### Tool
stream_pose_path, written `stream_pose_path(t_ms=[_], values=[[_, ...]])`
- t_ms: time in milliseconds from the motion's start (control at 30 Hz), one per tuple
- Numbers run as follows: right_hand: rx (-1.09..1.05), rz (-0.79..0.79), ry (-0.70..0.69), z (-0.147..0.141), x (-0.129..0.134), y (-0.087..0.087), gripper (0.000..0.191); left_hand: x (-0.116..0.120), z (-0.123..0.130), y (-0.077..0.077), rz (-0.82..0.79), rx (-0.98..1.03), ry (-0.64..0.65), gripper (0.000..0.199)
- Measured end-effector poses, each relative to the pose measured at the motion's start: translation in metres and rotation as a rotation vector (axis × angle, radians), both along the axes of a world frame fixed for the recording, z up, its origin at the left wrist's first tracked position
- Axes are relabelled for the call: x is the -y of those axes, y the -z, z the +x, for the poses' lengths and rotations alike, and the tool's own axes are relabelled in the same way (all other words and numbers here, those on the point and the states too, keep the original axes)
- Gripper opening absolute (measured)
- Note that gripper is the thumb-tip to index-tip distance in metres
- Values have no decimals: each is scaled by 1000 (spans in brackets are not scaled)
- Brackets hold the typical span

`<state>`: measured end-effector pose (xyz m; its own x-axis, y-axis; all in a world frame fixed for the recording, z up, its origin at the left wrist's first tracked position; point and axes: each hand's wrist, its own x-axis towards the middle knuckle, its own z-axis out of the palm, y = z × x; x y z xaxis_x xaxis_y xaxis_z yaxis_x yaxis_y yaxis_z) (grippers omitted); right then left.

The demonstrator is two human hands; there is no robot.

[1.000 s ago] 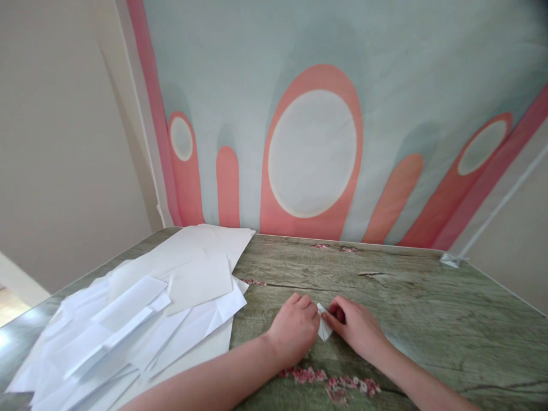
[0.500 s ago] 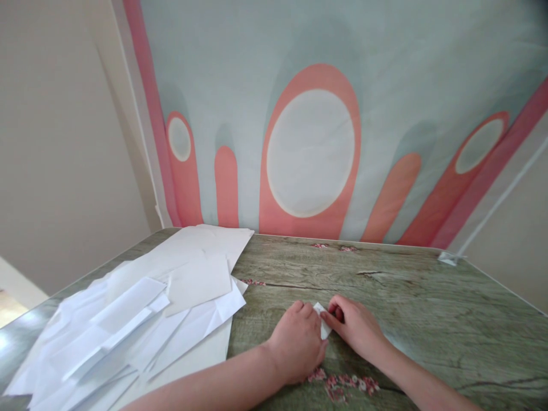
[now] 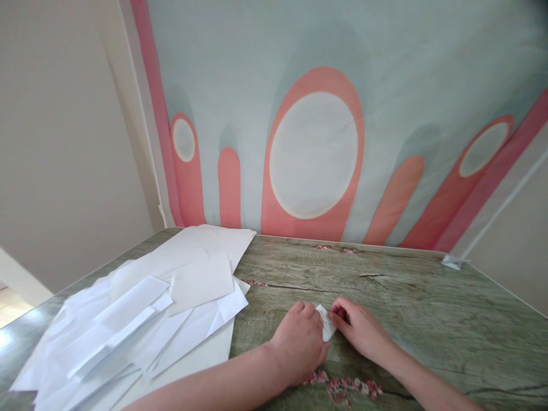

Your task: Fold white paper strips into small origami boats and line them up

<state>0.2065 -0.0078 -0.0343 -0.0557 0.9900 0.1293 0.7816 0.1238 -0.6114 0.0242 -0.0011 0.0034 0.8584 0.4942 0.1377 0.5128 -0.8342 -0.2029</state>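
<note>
Holding one small folded paper (image 3: 327, 325) between two hands, low over the front of the desk (image 3: 428, 302). Pinching its right edge in the grip of the right hand (image 3: 357, 328); clasping its left side with the left hand (image 3: 299, 342), and so hiding part of it. Well to the left, showing one pile of white sheets (image 3: 201, 285), too overlapped to count. Behind, rising beyond the far edge, showing one backdrop (image 3: 214, 63) with three pale ovals.
</note>
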Motion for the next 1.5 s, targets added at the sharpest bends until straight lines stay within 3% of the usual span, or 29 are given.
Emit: stream_pose_path(t_ms=[267,1500], values=[[-140,-38,-45,8,1,1,20,-2,-1,0,-9,-12,-11,35],[-9,32,-21,2,1,4,11,0,2,3,29,-15,9,38]])
